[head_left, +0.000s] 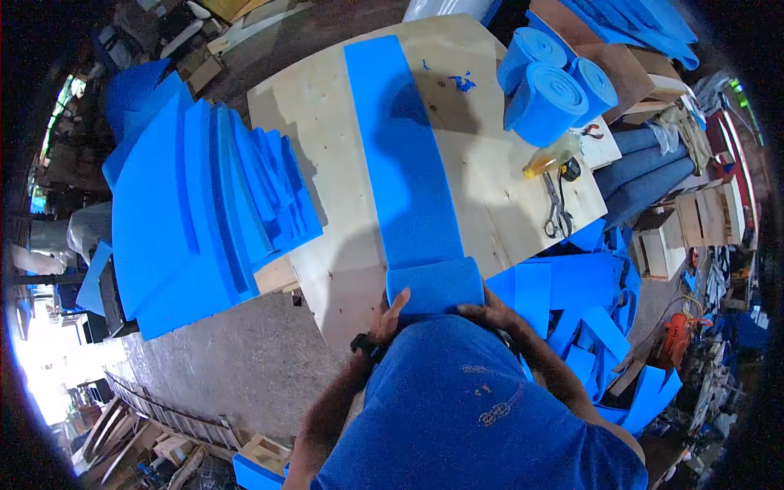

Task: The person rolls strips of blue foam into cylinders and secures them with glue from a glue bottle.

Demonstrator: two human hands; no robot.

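A long blue foam strip [412,163] runs down the wooden table, and its near end is folded or rolled over into a thick flap [435,286] in front of my body. My left hand [389,315] grips the left side of that flap, thumb on top and the other fingers mostly hidden. On the opposite side my right hand [490,311] holds the flap's right edge, its thumb along the near edge and its remaining fingers largely out of sight. Past the flap, the strip lies flat, partly under my shadow.
The pale tabletop [327,147] carries rolled blue foam [549,102], scissors [557,208], a tape measure [570,170], a bottle [551,157] and red-handled pliers [592,131]. Stacked foam sheets [188,212] stand left. Foam offcuts [584,318] lie below right.
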